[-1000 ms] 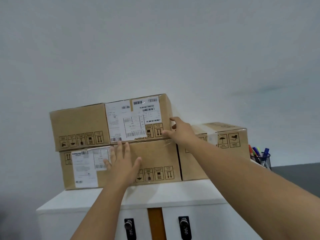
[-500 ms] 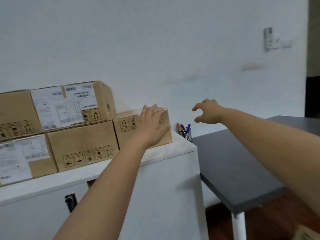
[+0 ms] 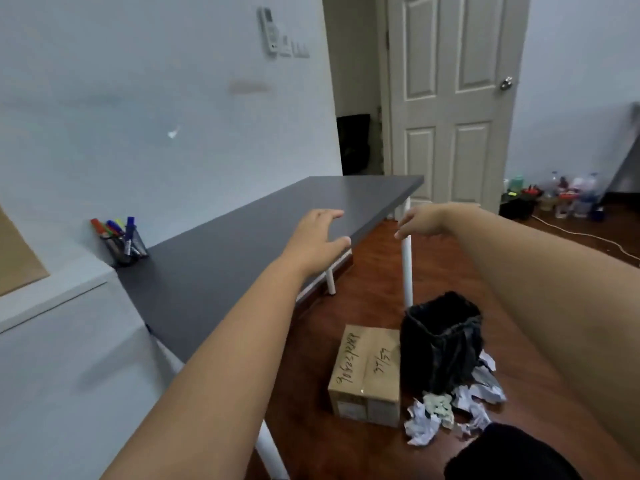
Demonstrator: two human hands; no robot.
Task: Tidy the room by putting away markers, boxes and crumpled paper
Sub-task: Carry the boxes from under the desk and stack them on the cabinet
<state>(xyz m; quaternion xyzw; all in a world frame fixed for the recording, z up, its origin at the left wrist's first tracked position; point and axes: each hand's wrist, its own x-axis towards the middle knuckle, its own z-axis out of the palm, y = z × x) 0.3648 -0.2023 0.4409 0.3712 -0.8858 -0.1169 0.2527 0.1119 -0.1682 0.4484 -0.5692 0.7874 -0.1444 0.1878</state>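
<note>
done: coloured markers (image 3: 119, 233) in black cup (image 3: 125, 249), desk's (image 3: 242, 244) back corner | left: brown cardboard box (image 3: 366, 374), white crumpled paper (image 3: 450, 407) on floor by black bin (image 3: 441, 341) | left hand (image 3: 317, 237), right hand (image 3: 420, 221): loose, holding nothing

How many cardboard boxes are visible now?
2: one box on the floor beside the black bin; a box corner at the left edge. Others may be out of view.

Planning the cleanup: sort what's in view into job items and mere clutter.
Job: cardboard box on the floor; crumpled paper beside the black bin; markers in a holder on the grey table.

Lying about: bottles by the far wall; white cable; wall remote.
</note>
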